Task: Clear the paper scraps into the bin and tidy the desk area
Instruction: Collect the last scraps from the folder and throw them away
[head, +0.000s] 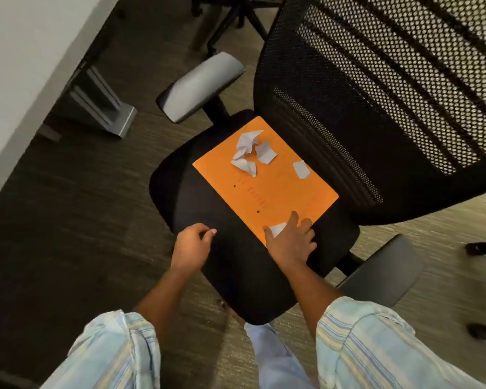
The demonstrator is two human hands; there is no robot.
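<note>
I'm gathering scraps off the orange folder point(267, 186) on the chair point(208, 209). My right hand point(291, 242) pinches one scrap point(278, 228) at the folder's 6 o'clock edge; my left hand point(192, 248) hangs loosely curled, empty. More scraps point(249, 153) lie toward 12. Next: collect those. No bin in view.

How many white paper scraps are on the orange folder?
4: a crumpled cluster and a folded piece at the far end, one near the backrest, one under the right hand.
</note>
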